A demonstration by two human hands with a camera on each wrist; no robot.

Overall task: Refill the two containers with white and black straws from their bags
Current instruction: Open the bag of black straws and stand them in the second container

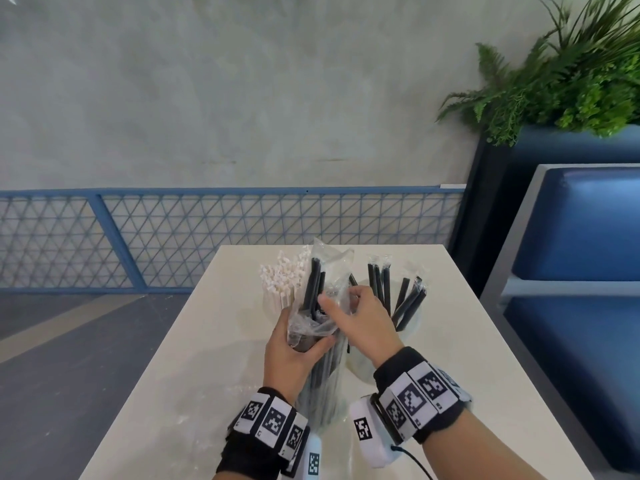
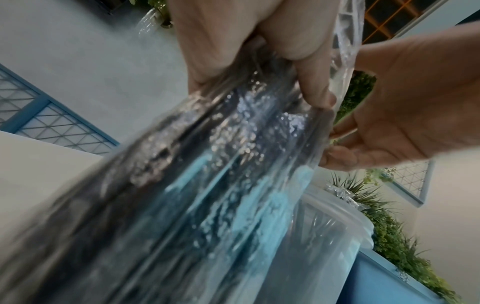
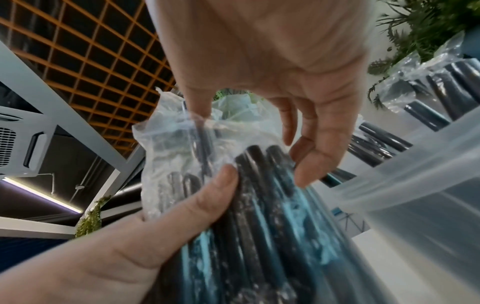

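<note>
Black straws' bag (image 1: 320,344) — left hand (image 1: 294,348) grips it, right hand (image 1: 363,320) seemingly reaching in.

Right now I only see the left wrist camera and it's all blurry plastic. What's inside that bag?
Observer: Black straws. The left hand grips the bag around its middle.
Operator: What's the other hand doing?
Observer: The right hand is at the bag's open top, with its thumb on the plastic. I can't tell whether it pinches anything.
Operator: Are there any white ones?
Observer: Yes. White straws stand upright behind the bag, to its left.
</note>
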